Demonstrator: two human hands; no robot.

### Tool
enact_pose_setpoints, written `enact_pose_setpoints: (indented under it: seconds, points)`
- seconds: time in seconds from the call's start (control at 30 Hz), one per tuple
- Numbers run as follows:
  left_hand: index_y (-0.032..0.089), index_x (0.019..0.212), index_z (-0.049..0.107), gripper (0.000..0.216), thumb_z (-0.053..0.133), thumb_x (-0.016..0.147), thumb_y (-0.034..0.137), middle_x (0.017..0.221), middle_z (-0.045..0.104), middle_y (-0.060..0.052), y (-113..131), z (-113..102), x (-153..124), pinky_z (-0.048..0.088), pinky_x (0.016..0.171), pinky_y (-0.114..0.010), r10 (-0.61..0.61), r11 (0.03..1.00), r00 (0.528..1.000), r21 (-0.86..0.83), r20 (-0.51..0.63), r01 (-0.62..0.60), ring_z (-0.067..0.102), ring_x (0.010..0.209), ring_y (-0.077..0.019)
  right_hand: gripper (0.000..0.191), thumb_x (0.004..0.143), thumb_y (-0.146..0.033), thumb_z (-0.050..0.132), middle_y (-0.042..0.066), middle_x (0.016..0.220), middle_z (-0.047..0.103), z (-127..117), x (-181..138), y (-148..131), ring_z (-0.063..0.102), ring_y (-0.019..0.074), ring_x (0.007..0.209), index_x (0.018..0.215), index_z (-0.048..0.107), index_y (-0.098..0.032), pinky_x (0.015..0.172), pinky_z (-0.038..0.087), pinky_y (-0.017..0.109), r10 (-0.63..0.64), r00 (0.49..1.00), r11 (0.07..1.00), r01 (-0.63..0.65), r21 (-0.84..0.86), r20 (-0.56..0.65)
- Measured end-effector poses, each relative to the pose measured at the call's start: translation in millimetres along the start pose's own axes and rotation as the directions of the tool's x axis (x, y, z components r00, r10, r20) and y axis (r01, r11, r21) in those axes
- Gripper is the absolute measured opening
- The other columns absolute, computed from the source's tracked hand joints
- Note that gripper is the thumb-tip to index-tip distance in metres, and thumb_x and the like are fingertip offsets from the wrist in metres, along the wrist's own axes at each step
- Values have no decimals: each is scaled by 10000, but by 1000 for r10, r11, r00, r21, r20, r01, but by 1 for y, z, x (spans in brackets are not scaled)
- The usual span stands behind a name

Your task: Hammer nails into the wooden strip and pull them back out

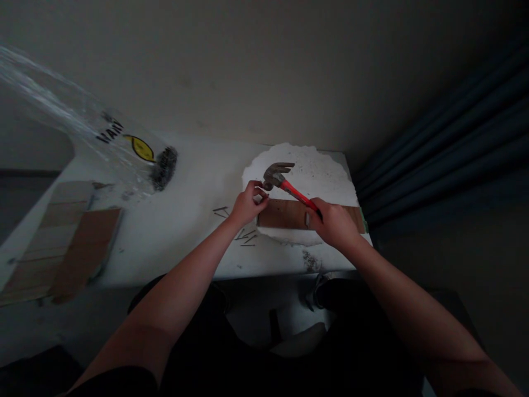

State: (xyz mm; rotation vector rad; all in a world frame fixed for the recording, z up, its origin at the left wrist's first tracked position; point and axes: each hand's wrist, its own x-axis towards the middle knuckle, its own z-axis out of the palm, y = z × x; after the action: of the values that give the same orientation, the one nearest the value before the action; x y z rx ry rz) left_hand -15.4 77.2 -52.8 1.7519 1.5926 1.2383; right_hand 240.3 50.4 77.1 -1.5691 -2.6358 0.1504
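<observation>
One wooden board lay on white slab. Right hand wrapped round red-handled hammer, head close by left hand. Left fingers curled, honestly couldn't tell if pinching anything. Loose nails lay nearby.

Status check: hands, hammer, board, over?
Right hand gripping hammer. Left hand at left end of board, near hammer head; what it holds, unclear. Loose nails left of board.

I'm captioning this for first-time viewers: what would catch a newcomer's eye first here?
Probably the red-handled claw hammer near the centre, gripped in the right hand, its head close to the left hand. Next, the clear plastic wrapping with its yellow emblem, towards the left of the white tabletop.
</observation>
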Motion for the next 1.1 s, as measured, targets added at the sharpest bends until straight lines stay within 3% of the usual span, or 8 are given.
enact_pose_setpoints:
  seconds: [1.1]
  points:
    - [229, 1137, 411, 446, 681, 783, 230, 900, 713, 5, -1, 1, 0, 450, 553, -218, -20, 1000, 1000, -16, -6, 20, 581, 500, -73, 344, 976, -357, 381, 87, 911, 731, 2, -3, -6, 646, 232, 739, 1194, 614, -228, 635, 366, 323, -13, 999, 999, 11, 37, 40]
